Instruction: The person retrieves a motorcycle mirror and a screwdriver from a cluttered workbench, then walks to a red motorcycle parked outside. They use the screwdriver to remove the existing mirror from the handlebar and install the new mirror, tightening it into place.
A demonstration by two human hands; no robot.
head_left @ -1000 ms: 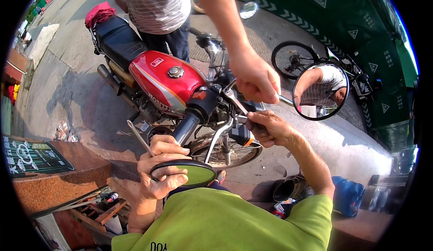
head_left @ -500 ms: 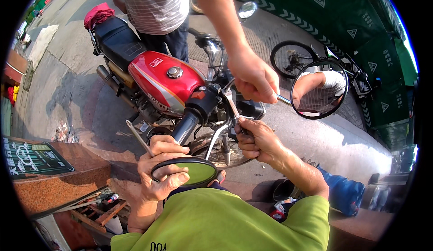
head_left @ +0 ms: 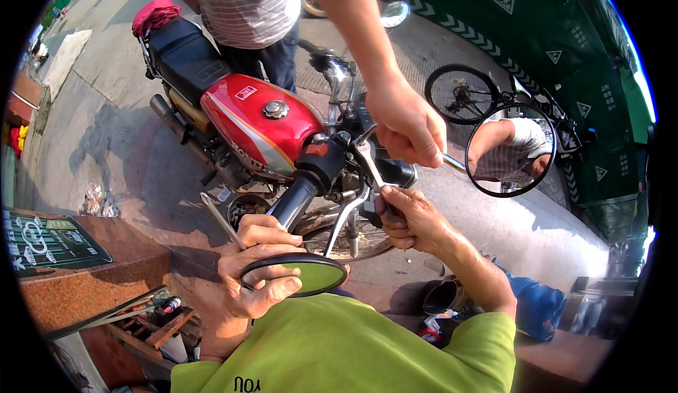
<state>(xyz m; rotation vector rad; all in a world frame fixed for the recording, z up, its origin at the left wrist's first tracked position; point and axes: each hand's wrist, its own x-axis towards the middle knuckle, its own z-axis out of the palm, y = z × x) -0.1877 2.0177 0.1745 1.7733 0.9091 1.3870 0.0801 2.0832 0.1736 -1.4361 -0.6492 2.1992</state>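
My left hand point(head_left: 251, 273) grips a detached oval mirror point(head_left: 321, 273), its metal stem point(head_left: 215, 213) angled up left, beside the black handlebar grip point(head_left: 289, 206). My right hand point(head_left: 402, 216) is closed on a metal spanner point(head_left: 372, 167), whose head is at the mirror mount near the switch housing point(head_left: 321, 160). Another person's hand point(head_left: 413, 132) holds the chrome stem of a round mirror point(head_left: 510, 153) at that mount. The red motorcycle point(head_left: 240, 121) stands side-on beyond my hands, front wheel below the handlebar. The spanner's jaw is partly hard to make out.
A person in a striped shirt point(head_left: 247, 4) stands behind the motorcycle. A bicycle point(head_left: 462, 93) leans by the green hoarding point(head_left: 579, 33). At left are a granite ledge point(head_left: 85, 294) with a sign board and scrap wood point(head_left: 162, 333). A blue bag point(head_left: 537, 301) lies at right.
My right hand with the spanner first swung left, then shifted slightly right. The other person's hand and round mirror have moved a little right and down. My left hand keeps its hold.
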